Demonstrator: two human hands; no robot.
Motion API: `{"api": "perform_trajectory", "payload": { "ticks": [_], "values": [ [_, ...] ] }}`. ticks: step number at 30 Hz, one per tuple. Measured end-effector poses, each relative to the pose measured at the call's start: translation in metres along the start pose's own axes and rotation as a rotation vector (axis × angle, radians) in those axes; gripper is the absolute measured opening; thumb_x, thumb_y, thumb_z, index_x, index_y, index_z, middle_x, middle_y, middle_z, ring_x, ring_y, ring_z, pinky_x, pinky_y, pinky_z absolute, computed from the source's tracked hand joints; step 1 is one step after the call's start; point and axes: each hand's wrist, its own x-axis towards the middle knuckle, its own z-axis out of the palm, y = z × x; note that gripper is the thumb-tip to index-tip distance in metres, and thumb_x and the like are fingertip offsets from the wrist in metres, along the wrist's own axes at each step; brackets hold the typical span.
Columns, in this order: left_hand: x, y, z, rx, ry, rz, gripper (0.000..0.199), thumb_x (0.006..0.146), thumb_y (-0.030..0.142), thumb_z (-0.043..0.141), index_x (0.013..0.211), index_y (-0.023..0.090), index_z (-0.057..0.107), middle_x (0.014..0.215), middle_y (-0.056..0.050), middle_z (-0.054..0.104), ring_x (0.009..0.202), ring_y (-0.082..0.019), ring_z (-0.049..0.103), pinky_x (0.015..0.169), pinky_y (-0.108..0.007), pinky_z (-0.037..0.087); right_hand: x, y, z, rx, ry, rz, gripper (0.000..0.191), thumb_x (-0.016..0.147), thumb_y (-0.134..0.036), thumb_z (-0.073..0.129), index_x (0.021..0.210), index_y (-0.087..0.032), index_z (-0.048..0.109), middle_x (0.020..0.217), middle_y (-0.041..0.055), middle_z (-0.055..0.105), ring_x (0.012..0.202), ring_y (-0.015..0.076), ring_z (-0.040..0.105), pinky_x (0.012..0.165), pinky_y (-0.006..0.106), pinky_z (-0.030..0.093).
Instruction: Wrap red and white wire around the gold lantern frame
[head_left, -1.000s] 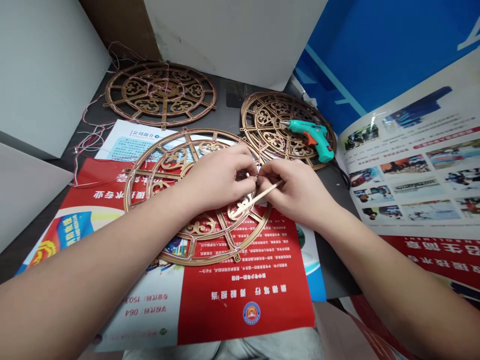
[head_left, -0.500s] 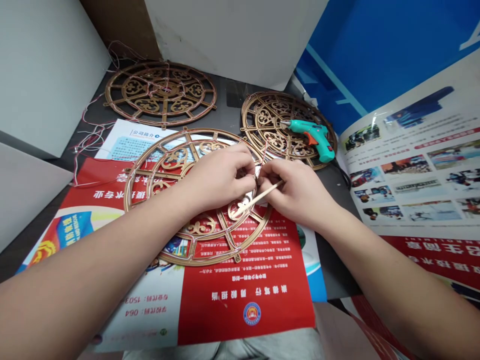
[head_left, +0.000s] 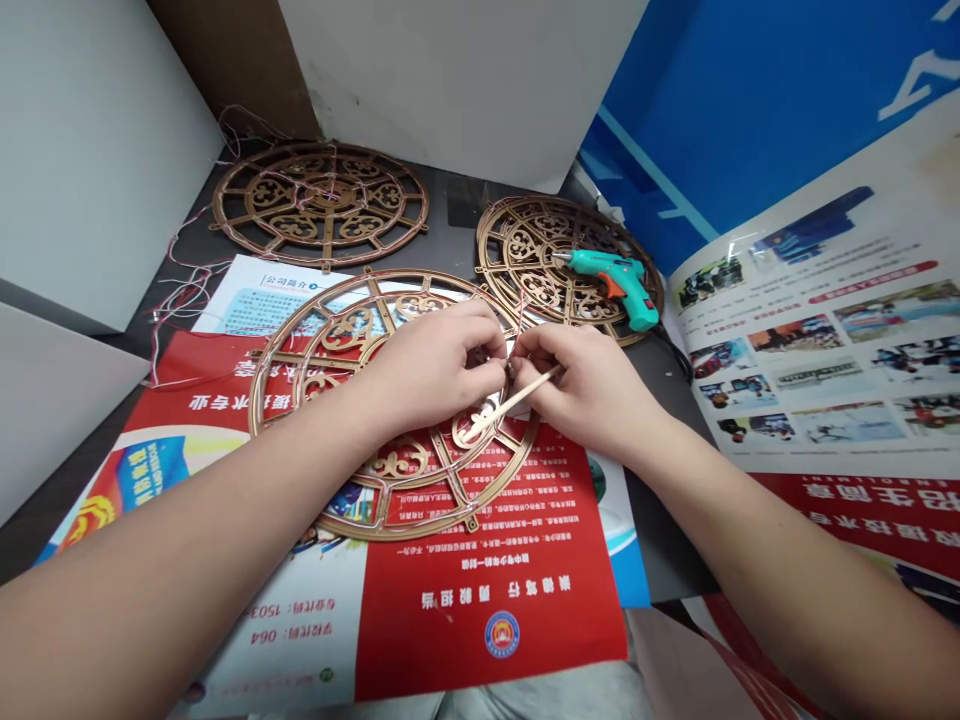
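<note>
A round bronze-coloured openwork panel (head_left: 471,523) lies in front of me, with thin red and white wires along its rings. At its right rim my left hand (head_left: 446,365) is closed, thumb and fingers pinched where a thin wire (head_left: 520,312) rises between my two hands; the exact grip is partly hidden. My right hand (head_left: 581,380) meets it fingertip to fingertip. A pale wooden stick (head_left: 514,402) is held in my right hand, slanting down to the left over a scrollwork ornament of the panel.
A teal glue gun (head_left: 611,283) rests on further openwork panels (head_left: 517,225) at back right. Another wired panel (head_left: 328,255) lies at back left, beside loose wires (head_left: 176,285). Red printed sheets (head_left: 480,650) lie underneath. An open brochure (head_left: 814,400) stands at right; white boxes (head_left: 465,80) stand behind.
The view has shifted slightly, so the panels and glue gun sit a little lower in the picture. Both hands keep their pinched pose at the rim, and the stick stays in my right hand.
</note>
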Motion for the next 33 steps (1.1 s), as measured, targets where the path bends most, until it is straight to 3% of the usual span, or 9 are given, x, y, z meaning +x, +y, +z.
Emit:
{"api": "perform_trajectory", "payload": {
  "ticks": [11, 17, 21, 33],
  "values": [
    [-0.0007, 0.0006, -0.0013, 0.003, 0.004, -0.035, 0.008, 0.087, 0.023, 0.068, 0.081, 0.019, 0.071, 0.095, -0.003, 0.067, 0.091, -0.020, 0.062, 0.080, -0.036, 0.047, -0.0007, -0.0004, -0.0013, 0.029, 0.011, 0.047, 0.006, 0.084, -0.023, 0.061, 0.085, -0.019, 0.066, 0.075, -0.0005, 0.067, 0.069, 0.0154, 0.055, 0.065, 0.031, 0.034],
    [-0.0022, -0.0007, -0.0014, -0.028, -0.005, 0.009, 0.012, 0.091, 0.027, 0.067, 0.097, 0.021, 0.076, 0.106, -0.002, 0.067, 0.094, -0.018, 0.063, 0.083, -0.035, 0.048, -0.0005, -0.0020, -0.0020, 0.032, 0.006, 0.024, 0.005, 0.083, -0.023, 0.063, 0.083, -0.019, 0.064, 0.073, -0.0013, 0.064, 0.068, 0.0147, 0.052, 0.064, 0.030, 0.033],
    [-0.0015, -0.0022, -0.0018, -0.043, 0.001, 0.033, 0.012, 0.094, 0.023, 0.063, 0.092, 0.019, 0.074, 0.105, -0.004, 0.068, 0.099, -0.019, 0.064, 0.090, -0.036, 0.048, -0.0009, -0.0022, -0.0028, 0.036, 0.006, 0.009, 0.006, 0.086, -0.024, 0.062, 0.083, -0.019, 0.064, 0.073, -0.0011, 0.064, 0.068, 0.0145, 0.053, 0.065, 0.030, 0.035],
    [-0.0008, -0.0006, -0.0014, -0.025, 0.033, 0.020, 0.011, 0.089, 0.020, 0.061, 0.086, 0.019, 0.071, 0.097, -0.003, 0.068, 0.091, -0.019, 0.062, 0.082, -0.035, 0.047, -0.0009, -0.0018, -0.0033, 0.039, 0.013, 0.036, 0.005, 0.083, -0.021, 0.062, 0.085, -0.019, 0.066, 0.076, 0.0008, 0.067, 0.068, 0.0159, 0.056, 0.065, 0.031, 0.035]
  ]
}}
